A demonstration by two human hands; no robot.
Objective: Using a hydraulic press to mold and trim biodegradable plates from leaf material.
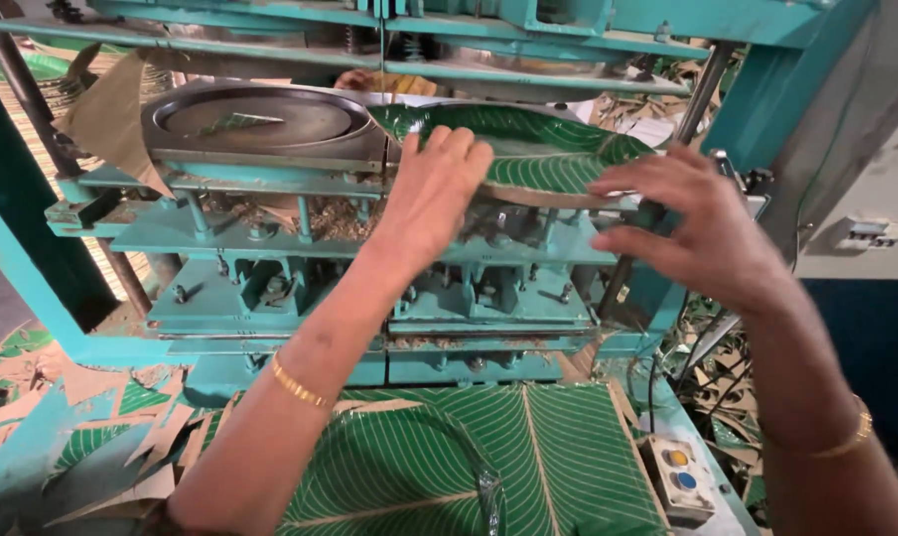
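Note:
A green leaf-patterned paper plate (528, 149) lies on the right die of a teal press machine (270, 248). My left hand (434, 189) rests on the plate's near left rim, fingers laid over its edge. My right hand (692, 223) hovers by the plate's right rim with fingers spread, touching or nearly touching it. The left die (260, 119) is a round grey metal mould holding only a small green scrap. Both wrists wear thin gold bangles.
A stack of green leaf-printed sheets (508, 457) lies in front below my arms. Brown and green paper offcuts (121, 417) litter the lower left. A small control box (679, 474) with a yellow and a blue button sits at lower right, cables beside it.

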